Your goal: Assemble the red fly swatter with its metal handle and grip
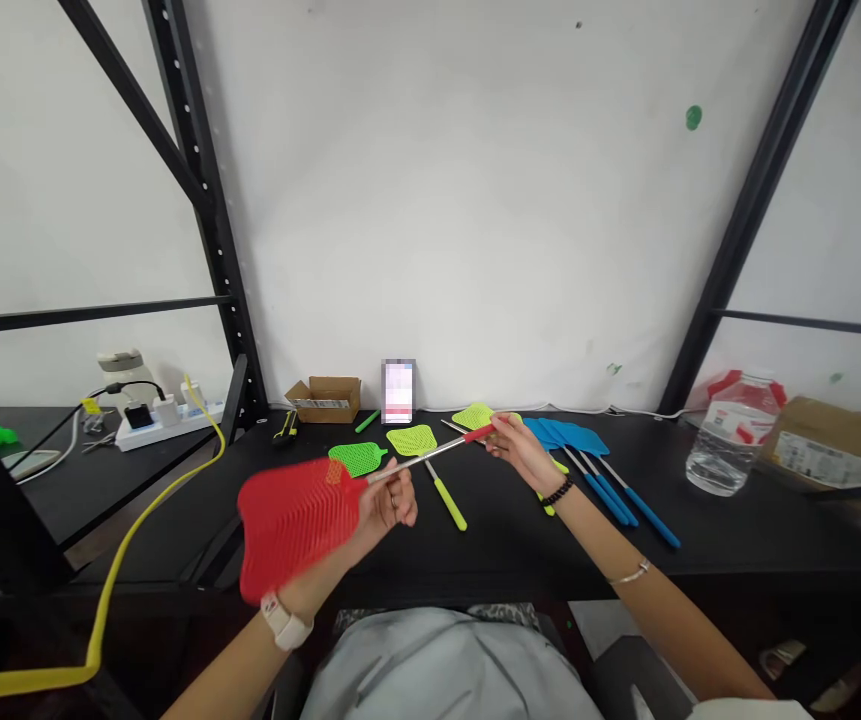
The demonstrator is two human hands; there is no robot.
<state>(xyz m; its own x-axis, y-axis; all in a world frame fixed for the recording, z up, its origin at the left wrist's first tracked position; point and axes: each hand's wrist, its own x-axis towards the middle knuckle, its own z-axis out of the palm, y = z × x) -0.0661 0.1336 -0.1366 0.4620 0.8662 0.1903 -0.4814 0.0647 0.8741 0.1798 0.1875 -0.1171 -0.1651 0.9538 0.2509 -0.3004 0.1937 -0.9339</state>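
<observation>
I hold a red fly swatter [291, 525] level above the black table [737, 525]. My left hand [385, 505] is closed around its metal rod just behind the red mesh head. My right hand [521, 450] pinches the red handle end of the same swatter. On the table beneath lie a green swatter head [357, 458], yellow-green swatters [413, 440] with yellow handles, and several blue swatters [580, 440] to the right.
A small cardboard box [325, 398] and a white card [398, 390] stand at the back wall. A power strip [164, 418] and yellow cable [137, 530] lie left. A clear water bottle [730, 440] and cardboard box [835, 450] sit right. Black rack posts flank the table.
</observation>
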